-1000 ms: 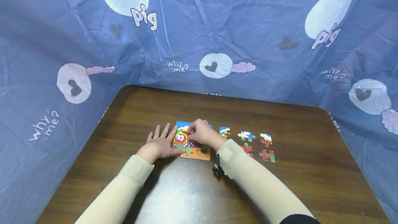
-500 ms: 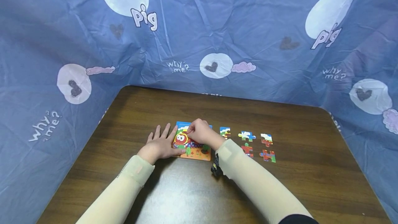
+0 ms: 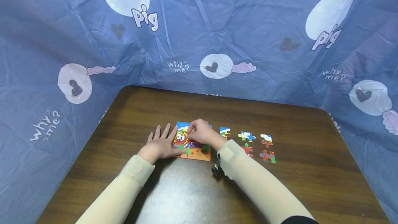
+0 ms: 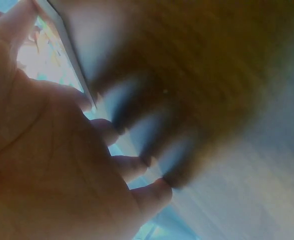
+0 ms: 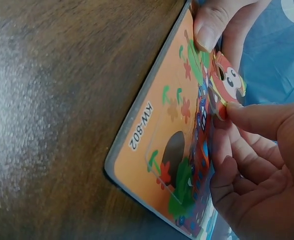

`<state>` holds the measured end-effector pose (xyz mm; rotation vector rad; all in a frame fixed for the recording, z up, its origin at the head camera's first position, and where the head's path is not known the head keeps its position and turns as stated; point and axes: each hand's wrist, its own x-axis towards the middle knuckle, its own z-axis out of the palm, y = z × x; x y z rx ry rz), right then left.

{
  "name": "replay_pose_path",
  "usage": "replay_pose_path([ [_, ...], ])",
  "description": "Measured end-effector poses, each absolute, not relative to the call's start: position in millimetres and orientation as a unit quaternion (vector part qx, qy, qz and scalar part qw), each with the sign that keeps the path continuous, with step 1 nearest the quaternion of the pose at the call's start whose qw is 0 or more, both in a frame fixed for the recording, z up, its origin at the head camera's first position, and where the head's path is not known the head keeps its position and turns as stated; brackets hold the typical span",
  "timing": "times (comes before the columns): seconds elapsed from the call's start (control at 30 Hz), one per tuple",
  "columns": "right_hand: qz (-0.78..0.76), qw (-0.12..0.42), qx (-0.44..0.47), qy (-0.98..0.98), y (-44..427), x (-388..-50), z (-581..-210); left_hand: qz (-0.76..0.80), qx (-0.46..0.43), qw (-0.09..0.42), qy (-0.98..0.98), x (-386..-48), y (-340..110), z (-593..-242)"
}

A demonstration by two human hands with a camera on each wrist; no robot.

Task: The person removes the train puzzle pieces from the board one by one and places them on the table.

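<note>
A jigsaw puzzle board (image 3: pixel 199 155) with an orange lower part lies on the table, marked KW-802 in the right wrist view. On its left side my left hand (image 3: pixel 156 147) rests with fingers spread, the thumb (image 5: pixel 207 35) lying on the board's lower part. My right hand (image 3: pixel 203 134) is over the board's upper middle. Between thumb and fingers it pinches a puzzle piece (image 5: pixel 232 82) with a red face and white eyes, which stands tilted up from the board. Part of the board is hidden under the right hand.
Several loose puzzle pieces lie right of the board, among them a blue-and-white piece (image 3: pixel 247 136) and a red-and-green piece (image 3: pixel 268 156). One red piece (image 3: pixel 247 149) is partly behind the right forearm. A blue printed cloth (image 3: pixel 186 37) hangs behind the wooden table (image 3: pixel 298 141).
The face piece at the right fingertips looks more tilted than before. Both hands stay in nearly the same place, and the loose pieces have not moved.
</note>
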<state>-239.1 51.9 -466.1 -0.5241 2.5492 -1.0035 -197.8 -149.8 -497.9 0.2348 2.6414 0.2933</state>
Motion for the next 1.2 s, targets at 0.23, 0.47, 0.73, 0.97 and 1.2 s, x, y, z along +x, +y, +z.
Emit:
replay_pose_path([
  [0.23,-0.380,0.193,-0.180,0.886,56.7,-239.6,-465.3,0.109,0.086,0.231,0.963,-188.3,-145.1,-478.4],
  [0.47,-0.396,0.215,-0.179,0.875,62.5,-240.3,-464.9,0.110,0.089,0.227,0.964,-190.9,-147.7,-486.6],
  [0.73,-0.431,0.227,-0.168,0.857,71.6,-240.6,-465.1,0.113,0.090,0.226,0.963,-198.4,-151.3,-500.1],
  [0.97,-0.432,0.215,-0.166,0.860,77.9,-239.1,-462.1,0.113,0.091,0.225,0.963,-198.0,-151.0,-498.2],
  [1.2,-0.446,0.219,-0.152,0.854,92.4,-235.2,-456.5,0.116,0.090,0.225,0.963,-195.5,-148.6,-491.4],
])
